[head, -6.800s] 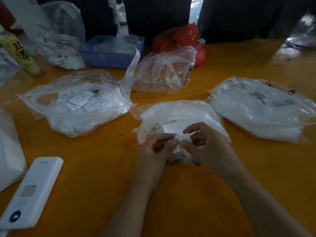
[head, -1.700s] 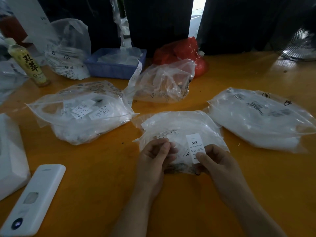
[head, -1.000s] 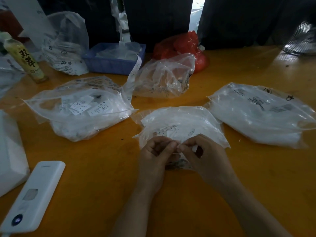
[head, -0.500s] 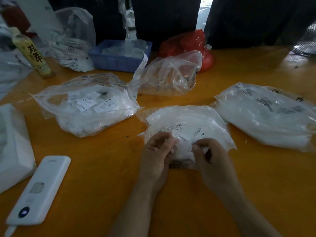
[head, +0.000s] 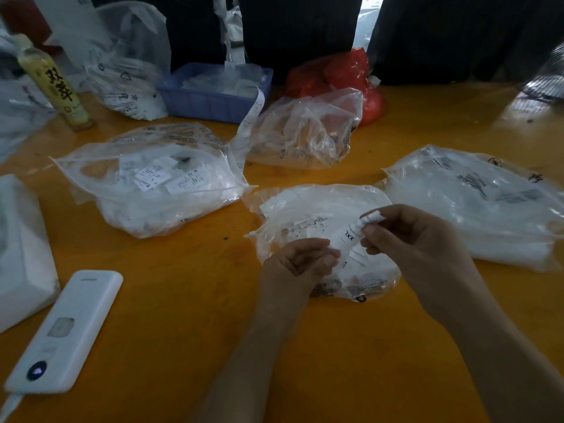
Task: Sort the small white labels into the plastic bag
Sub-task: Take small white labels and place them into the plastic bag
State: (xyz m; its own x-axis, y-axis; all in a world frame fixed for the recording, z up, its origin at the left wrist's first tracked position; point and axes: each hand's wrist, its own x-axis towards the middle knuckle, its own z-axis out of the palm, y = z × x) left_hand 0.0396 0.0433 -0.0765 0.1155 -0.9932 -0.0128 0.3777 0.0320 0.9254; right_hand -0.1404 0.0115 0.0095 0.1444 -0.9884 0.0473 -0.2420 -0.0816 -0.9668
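Note:
A clear plastic bag [head: 308, 209] full of small white labels lies in the middle of the orange table. My right hand [head: 406, 239] pinches a white label [head: 349, 235] printed XXL, lifted just above the bag's near side. My left hand [head: 300, 262] rests on the bag's near left edge with curled fingers touching the label's lower end. Whether the left hand grips the bag film or more labels is hidden by the fingers.
Other label bags lie at left [head: 158, 181], behind [head: 305, 132] and at right [head: 476, 203]. A blue tray [head: 210, 99], a red bag [head: 335, 77] and a bottle [head: 58, 87] stand at the back. A white power bank [head: 64, 331] lies near left beside a white box [head: 21, 248].
My right hand has pulled an XXL label up and to the right, away from the left hand. The left hand has stayed on the bag's near edge.

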